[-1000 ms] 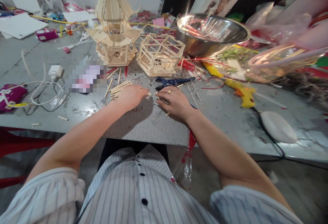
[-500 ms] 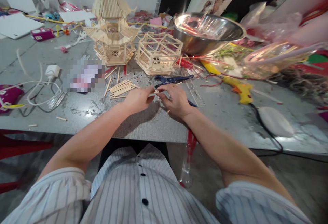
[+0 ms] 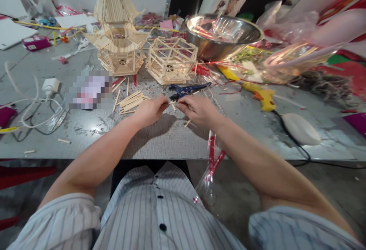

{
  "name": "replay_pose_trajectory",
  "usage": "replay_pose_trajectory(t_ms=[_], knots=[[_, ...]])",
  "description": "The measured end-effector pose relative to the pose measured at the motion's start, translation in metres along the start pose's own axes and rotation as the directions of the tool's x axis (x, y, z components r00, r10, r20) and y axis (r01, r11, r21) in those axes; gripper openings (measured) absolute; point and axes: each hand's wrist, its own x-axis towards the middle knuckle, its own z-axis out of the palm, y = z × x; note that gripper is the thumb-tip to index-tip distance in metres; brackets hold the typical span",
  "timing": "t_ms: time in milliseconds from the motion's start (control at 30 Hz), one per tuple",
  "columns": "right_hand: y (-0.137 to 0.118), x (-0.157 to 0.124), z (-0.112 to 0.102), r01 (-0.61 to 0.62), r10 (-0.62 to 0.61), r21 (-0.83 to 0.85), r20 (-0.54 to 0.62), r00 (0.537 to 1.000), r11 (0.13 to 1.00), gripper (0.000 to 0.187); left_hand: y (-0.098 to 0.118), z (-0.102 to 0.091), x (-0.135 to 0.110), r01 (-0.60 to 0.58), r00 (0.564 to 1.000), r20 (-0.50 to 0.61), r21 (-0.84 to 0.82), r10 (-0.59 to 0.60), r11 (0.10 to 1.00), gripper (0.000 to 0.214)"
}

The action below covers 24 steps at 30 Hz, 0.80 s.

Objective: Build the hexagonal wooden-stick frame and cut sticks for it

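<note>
My left hand [image 3: 151, 109] is closed in a pinch on a short wooden stick [image 3: 172, 103] over the metal table. Opposite it, my right hand [image 3: 198, 109] is also pinched at the stick's other end; its fingertips partly hide that end. Directly behind the fingers lies a dark blue hand cutter [image 3: 190, 89]. To the left is a loose pile of wooden sticks [image 3: 132, 101], and a short stick piece [image 3: 187, 123] lies under my right hand. Farther back stand an open hexagonal stick frame [image 3: 171, 61] and a tiered stick pagoda [image 3: 120, 44].
A steel bowl [image 3: 224, 38] of plastic bits stands behind on the right. A yellow glue gun [image 3: 261, 95] with a black cord lies right, near a white oval object [image 3: 301, 129]. Leftward are a phone [image 3: 91, 89] and a white charger [image 3: 50, 86] with looped cable.
My hands have drawn slightly apart, the right one shifting a little rightward. The view has turned a little, so the table's things appear farther left.
</note>
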Motion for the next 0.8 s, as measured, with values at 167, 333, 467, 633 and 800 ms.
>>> replay_pose_trajectory(t_ms=[167, 333, 467, 633, 800], knots=[[0.003, -0.056, -0.004, -0.07, 0.085, 0.128, -0.121, 0.989, 0.989, 0.026, 0.005, -0.001, -0.002, -0.005, 0.997, 0.075, -0.021, 0.006, 1.0, 0.026], [0.0, -0.111, -0.011, -0.203, 0.212, 0.247, -0.012, 0.977, 0.948, 0.024, 0.004, -0.002, -0.001, -0.015, 0.996, 0.091, -0.015, 0.017, 1.0, 0.027], [-0.001, -0.135, -0.014, -0.259, 0.248, 0.294, 0.072, 0.966, 0.92, 0.034, -0.001, 0.003, 0.0, -0.026, 0.997, 0.068, -0.008, 0.026, 1.0, 0.026], [0.005, -0.128, -0.031, -0.308, 0.285, 0.244, 0.128, 0.95, 0.92, 0.048, -0.003, 0.006, 0.001, -0.06, 0.998, 0.033, -0.036, 0.061, 0.998, 0.024], [0.01, -0.077, -0.032, -0.291, 0.315, 0.194, -0.105, 0.943, 0.937, 0.038, -0.001, 0.002, 0.0, -0.052, 0.999, 0.011, -0.07, 0.053, 0.996, 0.026]])
